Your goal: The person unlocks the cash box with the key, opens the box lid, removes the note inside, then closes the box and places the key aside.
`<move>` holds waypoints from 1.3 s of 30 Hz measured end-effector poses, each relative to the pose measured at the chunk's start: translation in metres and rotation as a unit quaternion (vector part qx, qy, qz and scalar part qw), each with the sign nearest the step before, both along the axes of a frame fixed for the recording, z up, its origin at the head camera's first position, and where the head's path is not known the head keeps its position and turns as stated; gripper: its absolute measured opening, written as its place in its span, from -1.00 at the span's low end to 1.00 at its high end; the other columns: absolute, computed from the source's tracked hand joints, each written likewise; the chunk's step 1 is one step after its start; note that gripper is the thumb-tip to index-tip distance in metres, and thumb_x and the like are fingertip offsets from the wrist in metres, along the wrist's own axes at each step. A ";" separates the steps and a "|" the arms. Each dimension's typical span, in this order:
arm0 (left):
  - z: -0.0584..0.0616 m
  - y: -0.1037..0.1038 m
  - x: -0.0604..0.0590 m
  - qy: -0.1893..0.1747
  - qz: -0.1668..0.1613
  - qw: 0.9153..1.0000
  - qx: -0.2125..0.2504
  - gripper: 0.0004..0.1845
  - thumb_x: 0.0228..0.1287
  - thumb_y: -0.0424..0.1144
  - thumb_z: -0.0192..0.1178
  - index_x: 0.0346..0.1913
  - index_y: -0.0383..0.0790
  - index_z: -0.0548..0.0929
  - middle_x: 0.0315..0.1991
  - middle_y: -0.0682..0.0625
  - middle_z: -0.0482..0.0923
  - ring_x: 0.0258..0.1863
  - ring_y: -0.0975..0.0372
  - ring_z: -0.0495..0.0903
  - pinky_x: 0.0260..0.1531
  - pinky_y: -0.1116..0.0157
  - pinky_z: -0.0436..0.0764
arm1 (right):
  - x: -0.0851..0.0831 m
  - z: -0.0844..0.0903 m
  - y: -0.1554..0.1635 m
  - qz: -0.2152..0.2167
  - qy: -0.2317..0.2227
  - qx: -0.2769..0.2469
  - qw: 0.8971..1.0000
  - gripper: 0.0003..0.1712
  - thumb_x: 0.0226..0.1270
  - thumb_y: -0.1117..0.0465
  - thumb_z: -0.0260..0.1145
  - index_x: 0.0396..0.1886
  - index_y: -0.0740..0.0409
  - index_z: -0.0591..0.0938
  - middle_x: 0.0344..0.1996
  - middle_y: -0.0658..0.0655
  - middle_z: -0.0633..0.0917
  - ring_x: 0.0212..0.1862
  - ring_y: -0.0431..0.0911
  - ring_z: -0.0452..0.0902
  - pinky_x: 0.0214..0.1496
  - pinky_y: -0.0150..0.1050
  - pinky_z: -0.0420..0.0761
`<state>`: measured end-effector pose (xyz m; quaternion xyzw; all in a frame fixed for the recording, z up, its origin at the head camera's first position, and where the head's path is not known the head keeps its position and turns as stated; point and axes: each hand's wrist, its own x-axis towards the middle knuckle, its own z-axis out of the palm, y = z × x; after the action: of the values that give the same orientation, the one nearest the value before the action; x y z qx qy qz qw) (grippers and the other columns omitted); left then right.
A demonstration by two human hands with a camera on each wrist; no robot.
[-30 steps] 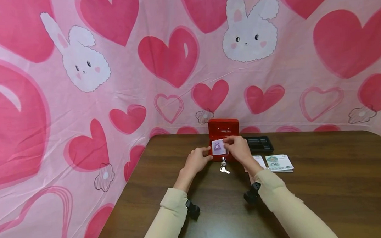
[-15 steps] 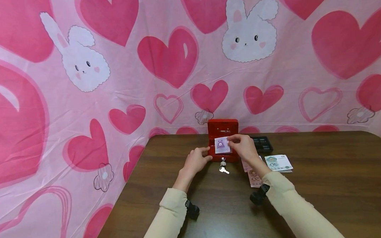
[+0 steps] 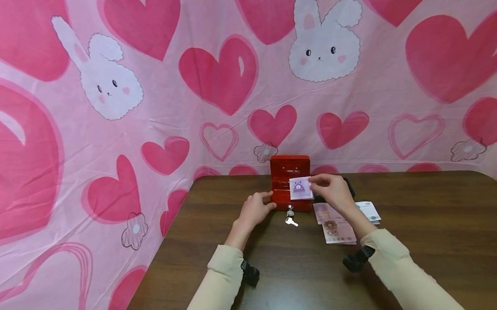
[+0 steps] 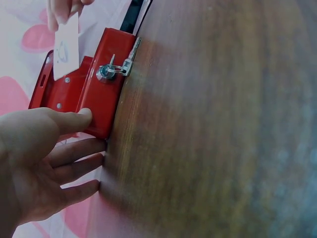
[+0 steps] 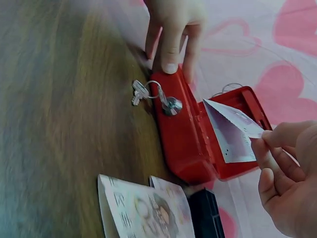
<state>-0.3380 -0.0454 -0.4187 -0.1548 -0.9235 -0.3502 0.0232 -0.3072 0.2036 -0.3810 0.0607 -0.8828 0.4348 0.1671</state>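
A small red cash box stands on the table with its lid raised. Keys hang from its front lock. My left hand rests at the box's left end; in the left wrist view the thumb lies on its front rim and the other visible fingers extend by its side. Between thumb and fingers, my right hand pinches a purple folded banknote. The note is held over the right part of the box, and the right wrist view shows its fold half spread.
Pinkish folded banknotes lie on the table right of the box. Farther right is a greenish-white folded note, partly behind my right wrist. A black tray, mostly hidden by my right hand, sits beside the box. Patterned pink fabric hangs behind the table.
My right hand has moved to the right with the purple banknote, showing more of the box's inside and the pinkish notes. My left hand has stayed at the box.
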 end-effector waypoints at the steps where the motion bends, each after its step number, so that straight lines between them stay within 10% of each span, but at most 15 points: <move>1: 0.000 0.000 0.000 0.000 -0.001 1.000 0.000 -0.49 0.33 -0.13 0.30 0.32 -0.09 0.56 0.21 -0.06 0.62 0.15 0.09 0.64 0.17 0.09 0.59 | 0.002 0.001 0.002 0.000 0.000 -0.001 1.000 -0.72 0.33 0.20 0.34 -0.02 0.20 0.74 -0.07 0.26 0.76 -0.08 0.08 0.69 -0.01 -0.08 0.64; 18: 0.000 -0.001 0.000 -0.003 -0.003 1.000 0.008 -0.48 0.33 -0.12 0.30 0.33 -0.11 0.55 0.21 -0.08 0.62 0.14 0.09 0.65 0.17 0.08 0.59 | 0.048 0.007 0.051 0.039 -0.028 0.025 0.999 -0.53 0.34 0.19 0.35 0.20 0.26 0.60 -0.25 0.19 0.75 -0.22 -0.10 0.65 -0.20 -0.48 0.58; 39: 0.001 -0.001 0.002 -0.007 0.002 1.000 0.009 -0.49 0.32 -0.10 0.30 0.31 -0.09 0.57 0.19 -0.07 0.64 0.14 0.09 0.65 0.18 0.07 0.58 | 0.094 -0.010 0.128 0.052 -0.114 0.008 0.992 -0.46 0.33 0.16 0.38 0.21 0.37 0.55 -0.35 0.01 0.74 -0.36 -0.32 0.57 -0.37 -0.36 0.56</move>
<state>-0.3359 -0.0462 -0.4176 -0.1506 -0.9207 -0.3595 0.0187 -0.2134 0.3320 -0.3910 0.0580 -0.8951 0.4401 0.0420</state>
